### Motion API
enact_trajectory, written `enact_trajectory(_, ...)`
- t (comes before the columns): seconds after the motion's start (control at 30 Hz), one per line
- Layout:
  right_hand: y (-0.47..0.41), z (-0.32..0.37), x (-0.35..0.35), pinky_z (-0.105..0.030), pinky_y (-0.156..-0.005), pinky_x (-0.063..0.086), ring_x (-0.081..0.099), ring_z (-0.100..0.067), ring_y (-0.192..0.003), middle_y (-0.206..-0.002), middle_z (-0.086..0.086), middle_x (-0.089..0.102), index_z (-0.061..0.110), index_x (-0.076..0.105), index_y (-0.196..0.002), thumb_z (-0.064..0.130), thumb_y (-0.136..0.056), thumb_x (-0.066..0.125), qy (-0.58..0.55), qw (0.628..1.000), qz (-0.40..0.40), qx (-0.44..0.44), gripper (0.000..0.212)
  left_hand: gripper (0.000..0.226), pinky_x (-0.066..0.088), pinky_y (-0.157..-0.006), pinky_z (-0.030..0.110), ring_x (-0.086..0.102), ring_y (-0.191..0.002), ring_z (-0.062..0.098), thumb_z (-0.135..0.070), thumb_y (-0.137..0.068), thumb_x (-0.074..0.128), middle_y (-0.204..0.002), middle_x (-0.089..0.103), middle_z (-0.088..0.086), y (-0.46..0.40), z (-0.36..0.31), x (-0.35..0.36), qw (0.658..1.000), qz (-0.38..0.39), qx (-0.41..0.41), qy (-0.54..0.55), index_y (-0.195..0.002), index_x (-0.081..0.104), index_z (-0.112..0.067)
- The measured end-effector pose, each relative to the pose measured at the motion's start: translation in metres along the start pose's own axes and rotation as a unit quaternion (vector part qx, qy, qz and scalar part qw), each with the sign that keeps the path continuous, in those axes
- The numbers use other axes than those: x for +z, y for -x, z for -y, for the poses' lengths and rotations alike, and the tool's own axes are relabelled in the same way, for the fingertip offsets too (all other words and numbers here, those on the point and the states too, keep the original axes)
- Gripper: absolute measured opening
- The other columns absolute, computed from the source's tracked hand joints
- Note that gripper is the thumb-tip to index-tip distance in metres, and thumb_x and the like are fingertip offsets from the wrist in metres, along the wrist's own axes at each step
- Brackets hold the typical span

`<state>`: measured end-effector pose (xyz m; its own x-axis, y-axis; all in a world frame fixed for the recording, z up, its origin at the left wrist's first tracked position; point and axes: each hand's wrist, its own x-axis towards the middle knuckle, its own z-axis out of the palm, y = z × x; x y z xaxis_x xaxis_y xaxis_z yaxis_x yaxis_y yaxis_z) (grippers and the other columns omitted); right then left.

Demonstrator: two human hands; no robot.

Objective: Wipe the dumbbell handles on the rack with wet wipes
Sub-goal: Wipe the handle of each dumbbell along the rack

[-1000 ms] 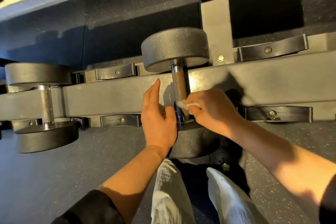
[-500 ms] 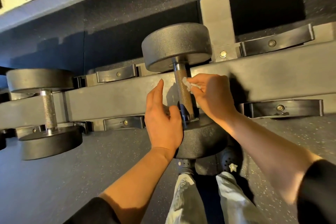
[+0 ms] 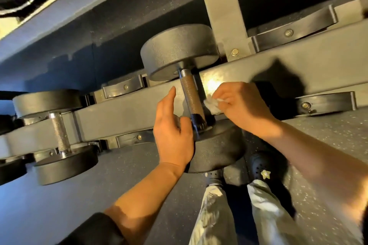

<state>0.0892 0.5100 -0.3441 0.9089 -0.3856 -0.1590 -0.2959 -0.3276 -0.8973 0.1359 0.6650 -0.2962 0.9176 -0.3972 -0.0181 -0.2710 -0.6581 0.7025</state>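
A black dumbbell (image 3: pixel 179 51) lies across the grey rack rail (image 3: pixel 119 113), its knurled metal handle (image 3: pixel 191 95) bare in the middle. My right hand (image 3: pixel 243 105) pinches a crumpled white wet wipe (image 3: pixel 212 105) just right of the handle, slightly apart from it. My left hand (image 3: pixel 173 133) rests against the near weight head (image 3: pixel 217 147) left of the handle, forefinger straight and pointing up, thumb beside the handle's dark collar. A second dumbbell (image 3: pixel 59 129) with a silver handle lies on the rack at the left.
Black saddle brackets (image 3: pixel 326 101) are bolted along the rail to the right and left. A grey upright post (image 3: pixel 225 16) rises behind the dumbbell. My legs and dark shoes (image 3: pixel 260 167) stand on the speckled floor below. An upper shelf edge (image 3: pixel 59 6) crosses the top left.
My right hand with the wipe slid up the handle, then came off it to the right. The left hand stayed by the near weight head. The camera moved closer.
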Motion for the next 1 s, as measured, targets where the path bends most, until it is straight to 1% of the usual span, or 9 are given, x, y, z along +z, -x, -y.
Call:
enact_trajectory(0.1,-0.015,-0.006,0.009,-0.040,-0.075,0.055,0.065,-0.020,-0.083,-0.087,-0.008,0.068,0.007,0.068,-0.093,0.002,-0.085,0.065,-0.092,0.987,-0.114,0.061,0.009,0.058,0.048,-0.086,0.025,0.055,-0.084,0.014,-0.006,-0.080,0.045,-0.123,0.052,-0.002,0.001,-0.002,0.001,1.000,0.006,0.010,-0.026,-0.138,0.045,-0.010)
enact_trajectory(0.17,-0.023,0.000,0.017,-0.038,-0.081,0.054,0.064,-0.017,-0.087,-0.092,-0.006,0.068,0.009,0.066,-0.097,0.005,-0.085,0.064,-0.145,0.982,-0.088,0.082,0.013,0.057,0.047,-0.088,0.027,0.054,-0.086,0.014,-0.006,-0.080,0.045,-0.122,0.051,-0.003,0.001,-0.003,0.001,0.999,0.005,0.016,-0.042,-0.137,0.045,-0.010)
enact_trajectory(0.23,-0.028,0.006,0.025,-0.041,-0.084,0.054,0.065,-0.019,-0.088,-0.092,-0.007,0.069,0.011,0.066,-0.096,0.014,-0.087,0.064,-0.196,0.976,-0.037,0.083,0.010,0.057,0.044,-0.083,0.016,0.050,-0.080,0.002,-0.005,-0.080,0.046,-0.121,0.050,-0.005,0.001,-0.002,0.002,0.998,0.005,0.025,-0.053,-0.136,0.046,-0.008)
enact_trajectory(0.33,-0.030,0.008,0.031,-0.049,-0.082,0.054,0.065,-0.028,-0.087,-0.086,-0.015,0.068,0.004,0.064,-0.086,0.016,-0.089,0.063,-0.255,0.961,-0.019,0.105,0.012,0.056,0.038,-0.072,0.005,0.048,-0.068,-0.004,-0.001,-0.079,0.047,-0.119,0.050,-0.005,0.001,-0.002,0.002,0.998,0.006,0.032,-0.057,-0.135,0.047,-0.005)
enact_trajectory(0.57,-0.011,-0.002,0.015,-0.023,-0.070,0.057,0.069,-0.008,-0.068,-0.072,-0.004,0.070,0.013,0.065,-0.066,0.003,-0.076,0.076,-0.254,0.961,0.051,0.098,0.017,0.053,0.038,-0.068,0.005,0.048,-0.064,-0.002,-0.002,-0.079,0.046,-0.119,0.052,-0.003,0.003,-0.006,0.001,0.998,0.011,0.024,-0.051,-0.132,0.048,-0.005)
enact_trajectory(0.77,0.005,-0.005,-0.001,-0.019,-0.077,0.056,0.069,-0.006,-0.077,-0.079,0.004,0.072,0.019,0.071,-0.067,-0.001,-0.073,0.077,-0.128,0.974,0.162,0.098,0.021,0.052,0.038,-0.068,0.010,0.045,-0.064,-0.001,-0.004,-0.079,0.045,-0.117,0.055,0.001,0.003,-0.006,0.001,0.998,0.012,0.014,-0.053,-0.131,0.049,-0.006)
enact_trajectory(0.8,0.001,-0.003,-0.004,-0.017,-0.075,0.055,0.068,-0.005,-0.076,-0.077,0.005,0.071,0.017,0.072,-0.069,0.000,-0.074,0.075,-0.114,0.979,0.147,0.088,0.019,0.052,0.038,-0.068,0.009,0.045,-0.064,-0.001,-0.005,-0.079,0.045,-0.117,0.055,0.002,0.003,-0.006,0.001,0.999,0.013,0.015,-0.050,-0.131,0.049,-0.006)
enact_trajectory(0.93,-0.020,0.019,-0.004,-0.019,-0.066,0.050,0.061,-0.013,-0.077,-0.079,-0.009,0.068,-0.001,0.070,-0.084,-0.004,-0.078,0.067,-0.108,0.992,-0.051,-0.050,0.007,0.051,0.038,-0.069,0.010,0.045,-0.063,0.000,-0.009,-0.079,0.044,-0.116,0.058,0.007,0.002,-0.003,0.001,1.000,-0.003,-0.004,-0.030,-0.130,0.049,-0.006)
enact_trajectory(1.0,-0.026,0.030,0.002,-0.018,-0.063,0.047,0.059,-0.013,-0.078,-0.078,-0.008,0.067,-0.001,0.069,-0.084,-0.004,-0.080,0.064,-0.103,0.990,-0.071,-0.064,0.008,0.051,0.038,-0.066,0.011,0.044,-0.060,0.001,-0.007,-0.078,0.045,-0.102,0.060,0.005,0.003,-0.004,0.001,1.000,-0.016,-0.018,-0.005,-0.129,0.050,-0.005)
